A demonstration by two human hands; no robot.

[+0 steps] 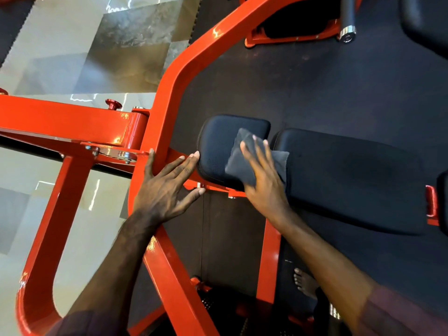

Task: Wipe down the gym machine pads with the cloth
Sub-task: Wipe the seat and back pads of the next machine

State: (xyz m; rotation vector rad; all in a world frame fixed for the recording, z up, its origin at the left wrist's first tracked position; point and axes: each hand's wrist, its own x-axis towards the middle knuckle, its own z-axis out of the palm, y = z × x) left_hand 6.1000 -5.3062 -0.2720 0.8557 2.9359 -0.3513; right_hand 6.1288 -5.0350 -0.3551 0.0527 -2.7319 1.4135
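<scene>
Grey cloth (252, 163) pressed flat on small black pad (218, 144) by right hand (263, 183), fingers straight, left hand (164, 190) spread open against red frame (169, 93)

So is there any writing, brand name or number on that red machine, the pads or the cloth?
None can be read: the red frame, the small pad, the long pad and the dark cloth under the right hand show no words, labels or numbers from this view.
</scene>
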